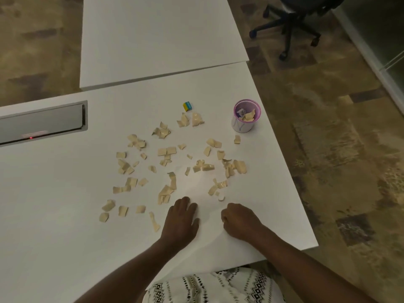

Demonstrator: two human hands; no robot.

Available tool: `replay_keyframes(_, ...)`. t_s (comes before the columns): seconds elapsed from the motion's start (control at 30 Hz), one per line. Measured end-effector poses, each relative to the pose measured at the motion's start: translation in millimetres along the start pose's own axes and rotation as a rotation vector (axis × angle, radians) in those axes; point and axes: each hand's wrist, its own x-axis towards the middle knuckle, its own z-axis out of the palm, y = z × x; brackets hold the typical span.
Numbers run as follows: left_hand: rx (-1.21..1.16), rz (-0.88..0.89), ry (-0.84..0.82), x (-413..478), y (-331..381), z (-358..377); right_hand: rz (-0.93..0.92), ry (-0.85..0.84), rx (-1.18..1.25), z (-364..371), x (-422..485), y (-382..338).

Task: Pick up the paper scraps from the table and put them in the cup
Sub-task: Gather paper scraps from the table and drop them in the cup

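In the head view, a white table (65, 215) is seen from above, and many beige paper scraps (167, 152) are scattered across its middle, from the left centre to near the right edge. The cup (244, 119), white with a purple rim, is stood upright near the table's right edge, beyond the scraps, and a few scraps are seen inside it. A small blue and yellow block (187, 106) is placed to the left of the cup, well apart from both hands. The left hand (180, 221) is laid flat on the table, palm down with fingers released and extended; a cluster of scraps lies just beyond and beside its fingertips. The right hand (239, 221) is rested on the table with its fingers curled into a loose fist; whether anything is enclosed cannot be told. A single pale scrap lies just ahead of it. The cup is well beyond both hands. An office chair (290, 25) is seen on the carpet (338, 149).
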Motion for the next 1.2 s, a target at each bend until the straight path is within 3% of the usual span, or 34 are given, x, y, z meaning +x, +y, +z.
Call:
replay_keyframes(0.2, 0.025, -0.116, 0.074, 5.6, -15.6, -13.6, -0.025, 0.271, 0.046, -26.6, 39.3, 5.1)
replay_keyframes(0.33, 0.008, -0.282, 0.101, 18.7, -22.9, -28.5, 0.12, 0.52, 0.08, -58.5, 57.1, 5.6)
replay_keyframes(0.47, -0.083, -0.4, 0.026, 26.4, -29.4, -29.4, 0.294, 0.232, 0.197, -67.0, 68.3, 12.5)
replay_keyframes(0.6, -0.059, -0.326, -0.001, 29.7, -28.6, -32.9, 0.224, 0.072, 0.103, -51.3, 72.7, 3.7)
replay_keyframes(0.93, 0.001, -0.115, 0.0, 51.7, -42.0, -43.9, 0.008, 0.251, -0.311, -18.5, 78.3, -7.4)
replay_keyframes(1.2, 0.007, -0.098, 0.0, 63.4, -40.7, -42.8, -0.091, 0.426, -0.255, -40.2, 88.5, 8.6)
